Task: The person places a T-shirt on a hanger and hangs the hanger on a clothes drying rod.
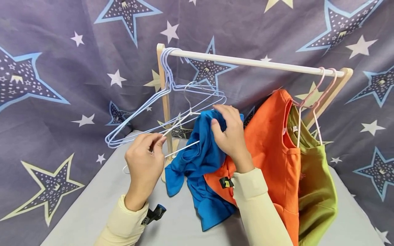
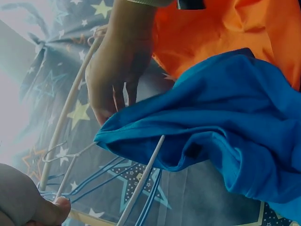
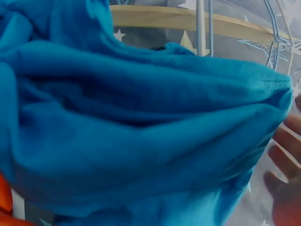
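My left hand pinches one arm of a white clothes hanger between thumb and fingers. A blue garment hangs bunched over the hanger's other arm, its lower folds drooping toward the grey surface. In the left wrist view, the hanger's lower bar runs into the opening of the cloth. My right hand is at the top of the blue garment, thumb and fingers apart. The right wrist view shows its spread fingers beside the cloth's edge, not curled round it.
A clothes rack with a white rail stands behind. Several light-blue hangers hang at its left end. An orange garment and an olive-green garment hang on pink hangers at the right. Below lies a grey surface.
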Available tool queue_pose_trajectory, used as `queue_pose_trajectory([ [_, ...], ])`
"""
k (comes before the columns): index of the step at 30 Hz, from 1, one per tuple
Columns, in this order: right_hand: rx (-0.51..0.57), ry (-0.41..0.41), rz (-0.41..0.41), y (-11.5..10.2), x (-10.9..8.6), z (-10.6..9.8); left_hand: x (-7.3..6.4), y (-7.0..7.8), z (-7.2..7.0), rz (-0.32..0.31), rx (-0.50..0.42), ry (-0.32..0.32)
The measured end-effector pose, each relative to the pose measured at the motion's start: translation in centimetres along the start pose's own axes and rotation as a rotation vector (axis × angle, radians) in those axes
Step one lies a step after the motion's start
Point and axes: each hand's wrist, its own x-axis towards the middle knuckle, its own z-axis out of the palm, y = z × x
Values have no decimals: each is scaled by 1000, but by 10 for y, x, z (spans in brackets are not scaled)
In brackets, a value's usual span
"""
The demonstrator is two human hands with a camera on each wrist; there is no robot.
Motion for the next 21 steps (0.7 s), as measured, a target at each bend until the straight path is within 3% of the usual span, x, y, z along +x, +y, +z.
queue_pose_trajectory([
  [5,41,-57,-16,-2,2,4,-2,3,2,16,-12,1],
  [12,43,-73,-27,-9,3,10,-5,3,7,23,-16,38],
  [17,-19,-39,-51,-12,5,15,-6,-1,12,17,-26,53],
  [21,-121,10,-5,-12,3,19,-9,-5,19,14,-35,25],
])
